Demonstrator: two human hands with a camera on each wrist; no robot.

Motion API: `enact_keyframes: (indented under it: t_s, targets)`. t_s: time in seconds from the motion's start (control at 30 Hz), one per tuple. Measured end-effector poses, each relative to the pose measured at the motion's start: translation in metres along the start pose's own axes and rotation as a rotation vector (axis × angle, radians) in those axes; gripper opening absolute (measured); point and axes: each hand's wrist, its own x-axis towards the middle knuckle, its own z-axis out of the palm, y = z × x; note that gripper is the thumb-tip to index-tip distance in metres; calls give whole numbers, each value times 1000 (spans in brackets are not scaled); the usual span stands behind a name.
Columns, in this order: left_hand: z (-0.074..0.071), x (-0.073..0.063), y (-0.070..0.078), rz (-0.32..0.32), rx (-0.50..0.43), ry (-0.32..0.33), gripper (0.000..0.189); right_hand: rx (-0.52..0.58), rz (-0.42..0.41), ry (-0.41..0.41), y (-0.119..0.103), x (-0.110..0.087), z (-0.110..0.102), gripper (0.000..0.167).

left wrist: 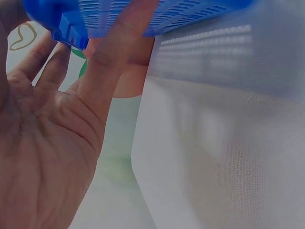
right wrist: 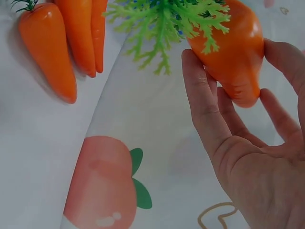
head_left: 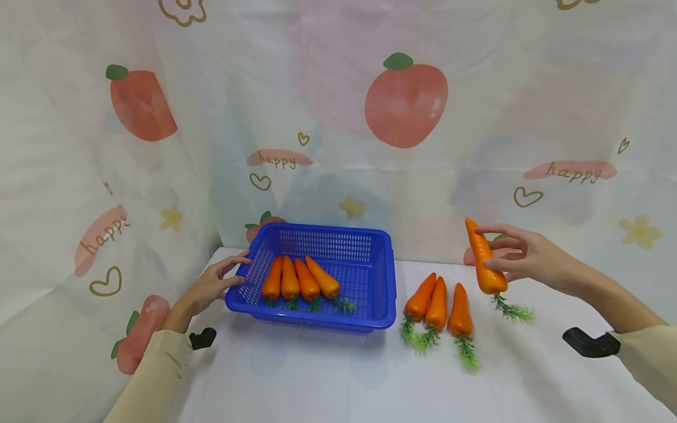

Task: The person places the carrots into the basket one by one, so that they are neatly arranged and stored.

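Carrot (head_left: 483,261), orange w/ frilly greens (head_left: 514,310), is up in the air over the R part of the bench (head_left: 338,382), tilted, tip up & leafy end down. Person's R hand (head_left: 534,258) has it: fingers clamped on the carrot, thumb to one side, others opposite. R wrist cam shows the same grip, greens partly covering the fat end.

Just L of it, loose carrots (head_left: 436,302) (3) lie on the bench, tips pointing away from the person, greens toward; 2 lie close together, 3rd slightly apart.

Further L, blue basket (head_left: 370,282) w/ slotted walls sits on the bench. In it, a row of 4, the basket carrots (head_left: 304,276), toward its L side, tips mostly to the far wall, greens nearest the person. L hand (head_left: 211,282) rests at the basket's L end; fingers apart, touching the rim. L wrist cam: palm & spread fingers by the blue wall.

Sleeves (head_left: 150,370) pale, w/ a black piece (head_left: 591,342) by each cuff.

Backdrop cloth (head_left: 328,88), pale, at back & L. Writing: "happy" lettering (head_left: 277,158) in brownish script on pink patches, readable 3x (L, centre, R). Also red fruit prints (head_left: 406,106) w/ green leaves, yellow flowers (head_left: 351,207), outlined hearts (head_left: 260,182).
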Motion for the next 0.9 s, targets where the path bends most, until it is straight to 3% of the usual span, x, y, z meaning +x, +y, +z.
enact_keyframes:
  t_s: [0.2,0.4,0.6,0.9]
  targets:
    - [0,0,1,-2,11,4,48,13,4,-31,-13,15,2,64]
    - [0,0,0,-3,6,2,47,-60,7,-64,-31,39,7,68]
    - [0,0,0,-3,8,2,45,-50,39,-132,-48,71,21,70]
    - [1,0,2,-4,9,5,46,-62,5,-247,-67,125,48,66]
